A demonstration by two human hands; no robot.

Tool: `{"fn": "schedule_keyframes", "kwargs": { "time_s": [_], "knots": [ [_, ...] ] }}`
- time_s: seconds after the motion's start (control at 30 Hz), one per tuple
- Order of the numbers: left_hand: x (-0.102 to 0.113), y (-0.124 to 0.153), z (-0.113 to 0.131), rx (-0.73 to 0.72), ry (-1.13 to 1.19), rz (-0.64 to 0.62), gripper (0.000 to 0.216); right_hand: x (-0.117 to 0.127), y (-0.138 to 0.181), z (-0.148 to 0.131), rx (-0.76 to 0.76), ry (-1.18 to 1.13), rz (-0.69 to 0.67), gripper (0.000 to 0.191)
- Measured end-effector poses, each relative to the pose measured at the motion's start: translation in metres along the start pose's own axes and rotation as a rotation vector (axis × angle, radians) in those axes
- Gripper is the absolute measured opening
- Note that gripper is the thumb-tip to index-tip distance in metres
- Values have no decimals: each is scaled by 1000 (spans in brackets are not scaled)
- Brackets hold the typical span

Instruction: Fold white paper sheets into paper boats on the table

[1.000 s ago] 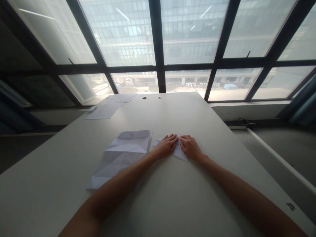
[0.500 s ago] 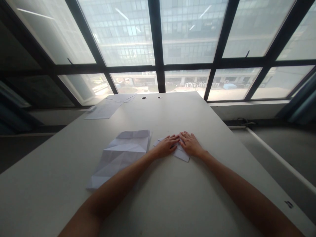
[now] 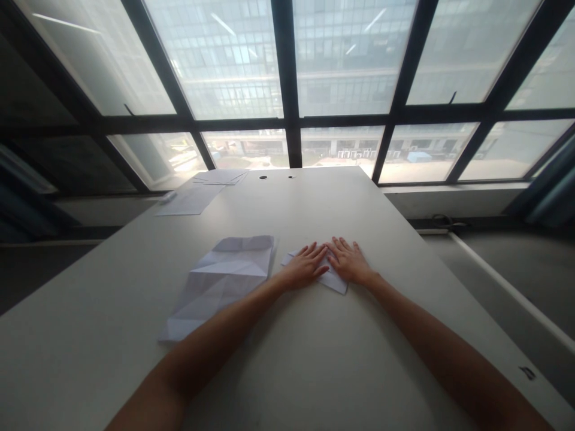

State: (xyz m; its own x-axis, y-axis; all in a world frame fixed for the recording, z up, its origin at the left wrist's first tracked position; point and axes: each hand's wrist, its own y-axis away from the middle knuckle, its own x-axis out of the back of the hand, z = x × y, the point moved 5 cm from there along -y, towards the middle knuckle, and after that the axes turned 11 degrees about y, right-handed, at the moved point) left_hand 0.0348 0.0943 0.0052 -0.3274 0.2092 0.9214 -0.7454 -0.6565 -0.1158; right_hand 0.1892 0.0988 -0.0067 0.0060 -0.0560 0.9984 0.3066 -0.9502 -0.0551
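A small piece of folded white paper (image 3: 335, 281) lies on the white table, right of the middle. My left hand (image 3: 305, 267) rests flat across its left part, fingers stretched and a little spread. On its upper right side lies my right hand (image 3: 349, 261), also flat with the fingers apart. The fingertips of both hands nearly meet at the paper's far edge. Much of the folded paper is hidden under the hands; its near corner and a left tip show. Left of it is a larger creased white sheet (image 3: 224, 272), partly behind my left forearm.
More white sheets (image 3: 193, 199) lie at the table's far left edge. Two round holes (image 3: 263, 177) pierce the far end of the table (image 3: 314, 203). Tall dark-framed windows stand beyond. A small dark mark (image 3: 527, 373) is near the right edge.
My left hand's fingers have spread slightly and the hand lies flatter on the folded paper. My right hand has barely shifted. The creased sheet stays in place.
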Motion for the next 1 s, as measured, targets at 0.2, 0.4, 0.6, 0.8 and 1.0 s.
{"fn": "schedule_keyframes", "kwargs": {
  "time_s": [0.2, 0.4, 0.6, 0.8, 1.0],
  "knots": [
    [-2, 2, -14, 152, -66, 22, 75, -1, 0, 1, -5, 7, -5, 57],
    [3, 5, -23, 213, -106, 101, 74, -1, 0, 8, -29, 21, -18, 56],
    [6, 5, -17, 140, -96, 75, 67, 1, 0, 10, -24, 28, -2, 55],
    [11, 4, -5, -7, -32, 1, 58, 5, 2, 5, 54, 20, 17, 53],
    [10, 4, 1, -92, 6, -62, 61, 9, 5, 3, 126, -30, 33, 54]
  ]
}}
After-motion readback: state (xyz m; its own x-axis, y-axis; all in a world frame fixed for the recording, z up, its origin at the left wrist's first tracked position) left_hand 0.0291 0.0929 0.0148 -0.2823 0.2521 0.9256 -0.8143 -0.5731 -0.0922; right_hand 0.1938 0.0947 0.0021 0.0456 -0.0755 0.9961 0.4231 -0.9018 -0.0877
